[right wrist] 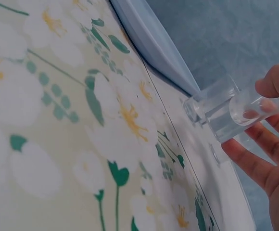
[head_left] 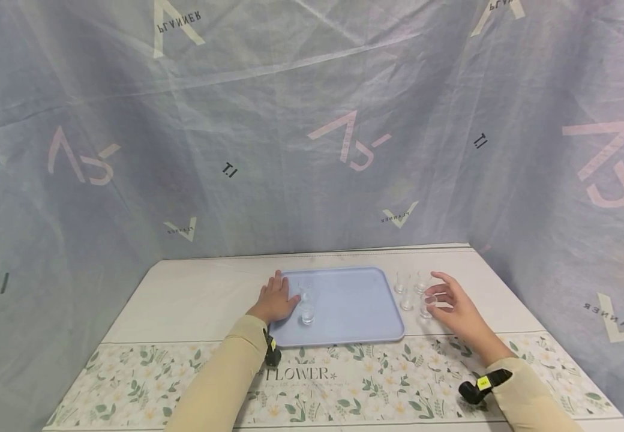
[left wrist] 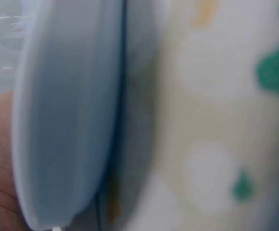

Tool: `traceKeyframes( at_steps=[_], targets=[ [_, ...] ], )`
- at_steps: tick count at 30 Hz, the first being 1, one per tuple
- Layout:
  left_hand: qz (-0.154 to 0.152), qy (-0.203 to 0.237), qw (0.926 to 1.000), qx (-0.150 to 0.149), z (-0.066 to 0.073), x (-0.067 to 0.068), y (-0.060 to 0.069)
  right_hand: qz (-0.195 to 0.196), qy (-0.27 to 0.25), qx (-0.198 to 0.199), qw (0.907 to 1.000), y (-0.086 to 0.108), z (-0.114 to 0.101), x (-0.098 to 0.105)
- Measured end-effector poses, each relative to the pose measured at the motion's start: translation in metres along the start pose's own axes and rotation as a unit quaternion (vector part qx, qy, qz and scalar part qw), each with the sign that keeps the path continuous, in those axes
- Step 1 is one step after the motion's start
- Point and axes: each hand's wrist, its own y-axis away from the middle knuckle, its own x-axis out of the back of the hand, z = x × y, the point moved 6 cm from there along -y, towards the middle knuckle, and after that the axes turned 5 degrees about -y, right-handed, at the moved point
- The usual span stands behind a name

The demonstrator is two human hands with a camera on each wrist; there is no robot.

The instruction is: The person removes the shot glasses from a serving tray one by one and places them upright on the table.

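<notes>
A light-blue tray [head_left: 352, 306] lies on the table, with small clear glasses [head_left: 308, 315] standing near its left side. My left hand [head_left: 276, 299] rests on the tray's left edge, fingers extended and thumb pointing inward beside the glasses. The left wrist view is filled mostly by the tray's outer wall [left wrist: 65, 120], with part of the hand behind it. Right of the tray, my right hand [head_left: 452, 306] pinches a clear shot glass [right wrist: 238, 115] between thumb and fingers. The glass's base looks close to the table; whether it touches cannot be told.
Several more clear glasses [head_left: 406, 300] stand between the tray's right edge and my right hand. A floral strip [head_left: 333, 384] runs along the front of the white tabletop. Grey-blue cloth [head_left: 290, 150] hangs behind and at both sides.
</notes>
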Motion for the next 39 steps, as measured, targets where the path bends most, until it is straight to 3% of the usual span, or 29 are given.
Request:
traceKeyframes(
  at_steps=[13, 22, 39],
  targets=[
    [-0.006, -0.003, 1.0, 0.004, 0.0, 0.0, 0.0, 0.032, -0.02, -0.011, 0.9992, -0.007, 0.015, 0.008],
    [-0.008, -0.007, 0.9999, 0.007, 0.001, 0.001, 0.0, 0.047, 0.012, -0.028, 0.9985, -0.011, 0.019, 0.01],
    [-0.01, -0.005, 0.9999, 0.006, 0.002, 0.001, 0.001, 0.059, -0.001, -0.031, 0.9978, -0.018, 0.024, 0.014]
  ],
)
